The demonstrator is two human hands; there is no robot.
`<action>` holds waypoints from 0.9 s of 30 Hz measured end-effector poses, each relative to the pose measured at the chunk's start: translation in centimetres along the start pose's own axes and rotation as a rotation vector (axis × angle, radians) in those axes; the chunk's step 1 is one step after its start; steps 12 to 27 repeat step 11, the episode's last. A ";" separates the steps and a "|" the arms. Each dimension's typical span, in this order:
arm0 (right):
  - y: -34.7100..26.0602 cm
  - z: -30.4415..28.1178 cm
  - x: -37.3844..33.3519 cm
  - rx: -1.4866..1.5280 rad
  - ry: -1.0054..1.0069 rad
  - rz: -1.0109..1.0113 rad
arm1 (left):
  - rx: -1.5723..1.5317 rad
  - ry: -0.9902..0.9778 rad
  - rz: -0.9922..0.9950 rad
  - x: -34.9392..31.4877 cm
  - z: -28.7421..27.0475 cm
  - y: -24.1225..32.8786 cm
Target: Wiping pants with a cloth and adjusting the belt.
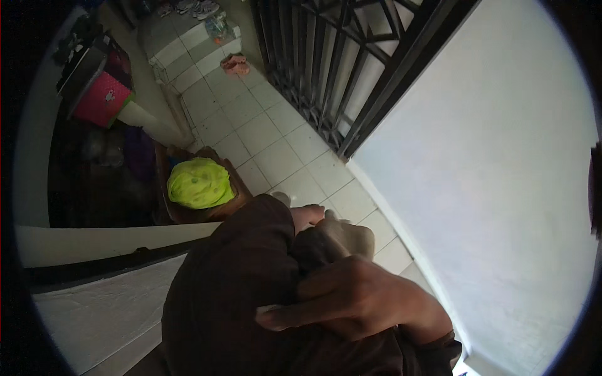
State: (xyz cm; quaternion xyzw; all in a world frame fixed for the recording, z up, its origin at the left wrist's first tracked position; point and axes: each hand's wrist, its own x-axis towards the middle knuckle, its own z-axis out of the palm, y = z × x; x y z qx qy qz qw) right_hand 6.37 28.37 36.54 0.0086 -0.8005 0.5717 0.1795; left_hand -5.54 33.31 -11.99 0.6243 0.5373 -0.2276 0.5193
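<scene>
My right hand (360,297) comes in from the lower right. Its fingers curl over the brown garment (232,294) on my body and left arm, and the thumb lies along the cloth, pointing left. Beyond the dark brown sleeve, part of my left hand (307,217) shows; most of its fingers are hidden or too small to read. Just below and right of it is a rounded grey-beige thing (352,239) that I cannot make out, partly covered by my right hand and the brown cloth.
Pale tiles (276,161) cover the floor. A black metal gate (338,75) meets a white wall (483,175) at right. Lime-yellow cloth (199,183) sits in a brown container at left, below a pink basket (103,97). Pink shoes (235,64) lie near a tiled step (188,53).
</scene>
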 end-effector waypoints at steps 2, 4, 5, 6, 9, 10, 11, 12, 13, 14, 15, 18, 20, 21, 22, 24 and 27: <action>0.7 -0.4 -2.7 -0.124 0.085 0.054 | 0.100 0.041 0.050 0.2 0.0 -0.9; 1.2 -0.9 -5.5 -0.246 0.173 0.104 | 0.086 0.063 0.014 -0.3 0.2 -1.6; 1.8 -1.0 -6.8 -0.231 0.164 0.247 | 0.039 0.118 -0.027 -0.6 1.1 -2.3; 2.1 -1.2 -8.2 -0.218 0.158 0.393 | 0.017 0.192 -0.020 0.1 2.2 -3.1; 2.7 0.2 -14.0 -0.012 0.564 0.322 | -0.181 0.298 0.123 -1.4 2.4 -1.8; 2.0 0.2 -16.1 -0.020 0.632 0.359 | -0.390 0.247 0.102 -2.8 1.8 -0.6; 2.0 0.7 -16.7 -0.006 0.649 0.368 | -0.496 0.135 0.089 -5.1 0.6 1.1; 2.0 0.7 -16.7 -0.006 0.649 0.368 | -0.496 0.135 0.089 -5.1 0.6 1.1; 2.0 0.7 -16.7 -0.006 0.649 0.368 | -0.496 0.135 0.089 -5.1 0.6 1.1; 2.0 0.7 -16.7 -0.006 0.649 0.368 | -0.496 0.135 0.089 -5.1 0.6 1.1; 2.0 0.7 -16.7 -0.006 0.649 0.368 | -0.496 0.135 0.089 -5.1 0.6 1.1; 2.0 0.7 -16.7 -0.006 0.649 0.368 | -0.496 0.135 0.089 -5.1 0.6 1.1; 2.0 0.7 -16.7 -0.006 0.649 0.368 | -0.496 0.135 0.089 -5.1 0.6 1.1; 2.0 0.7 -16.7 -0.006 0.649 0.368 | -0.496 0.135 0.089 -5.1 0.6 1.1; 2.0 0.7 -16.7 -0.006 0.649 0.368 | -0.496 0.135 0.089 -5.1 0.6 1.1; 2.0 0.7 -16.7 -0.006 0.649 0.368 | -0.496 0.135 0.089 -5.1 0.6 1.1; 2.0 0.7 -16.7 -0.006 0.649 0.368 | -0.496 0.135 0.089 -5.1 0.6 1.1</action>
